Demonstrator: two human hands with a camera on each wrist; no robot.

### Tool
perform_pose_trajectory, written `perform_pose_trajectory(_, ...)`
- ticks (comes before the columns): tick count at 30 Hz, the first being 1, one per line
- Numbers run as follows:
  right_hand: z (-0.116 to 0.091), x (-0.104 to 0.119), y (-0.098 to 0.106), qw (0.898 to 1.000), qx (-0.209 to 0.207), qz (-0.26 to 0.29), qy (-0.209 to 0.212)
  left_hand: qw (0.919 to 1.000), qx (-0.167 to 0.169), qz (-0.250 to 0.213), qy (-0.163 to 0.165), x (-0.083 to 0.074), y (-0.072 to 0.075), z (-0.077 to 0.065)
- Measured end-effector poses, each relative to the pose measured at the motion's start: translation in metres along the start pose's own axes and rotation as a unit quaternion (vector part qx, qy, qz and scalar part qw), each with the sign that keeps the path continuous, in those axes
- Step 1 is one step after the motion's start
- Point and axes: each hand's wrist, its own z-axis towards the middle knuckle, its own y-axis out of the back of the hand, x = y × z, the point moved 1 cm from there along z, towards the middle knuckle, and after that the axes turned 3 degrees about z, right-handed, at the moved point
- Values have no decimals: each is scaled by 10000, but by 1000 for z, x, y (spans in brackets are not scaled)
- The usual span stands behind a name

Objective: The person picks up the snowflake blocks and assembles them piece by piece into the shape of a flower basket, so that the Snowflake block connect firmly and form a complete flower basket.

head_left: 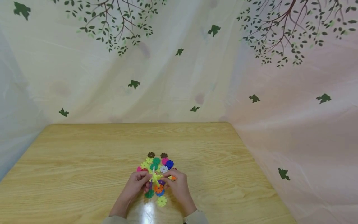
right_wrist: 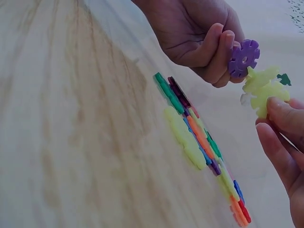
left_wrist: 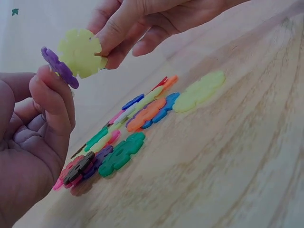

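Above the pile, both hands hold a small joined cluster of notched plastic snowflake discs. My right hand (head_left: pixel 177 185) pinches a yellow disc (left_wrist: pixel 78 54) between thumb and finger. Curled fingers of my left hand (head_left: pixel 137 183) grip the cluster at its purple disc (right_wrist: pixel 244 58), which stands at an angle to the yellow one. A second yellow disc (right_wrist: pixel 261 78) slots across the first, and a whitish piece (right_wrist: pixel 245 99) shows beside them. Part of the left grip is hidden behind the purple disc.
Loose discs lie on the wooden table (head_left: pixel 70 174) beneath the hands, among them a green disc (head_left: pixel 149 194), an orange disc (head_left: pixel 158 189) and a yellow disc (head_left: pixel 161 201) nearest me. Two brown discs (head_left: pixel 151 155) lie farthest away. A printed curtain (head_left: pixel 167 68) hangs behind the table.
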Motion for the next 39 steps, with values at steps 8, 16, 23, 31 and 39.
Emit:
perform_pose_trajectory(8, -2, 0, -1, 9930, -293, -838, 781, 9996, -234, 126, 51, -1, -7, -3)
perform_pose_trajectory(16, -2, 5, -3, 9940, -284, -880, 590, 9995, -161, 277, -14, -5, -4, -3)
perform_pose_trajectory(23, 2, 0, 2, 9958, 95, -863, 293, 9988, -275, 116, 385, -3, -1, 1)
perform_pose_trajectory(31, 7, -12, 14, 9747, -127, -2232, -1, 9975, -421, -2, 567, -3, 0, 3)
perform_pose_trajectory(39, 8, -15, 13, 9588, -119, -2777, -586, 9976, -413, 69, 548, -2, 2, 4)
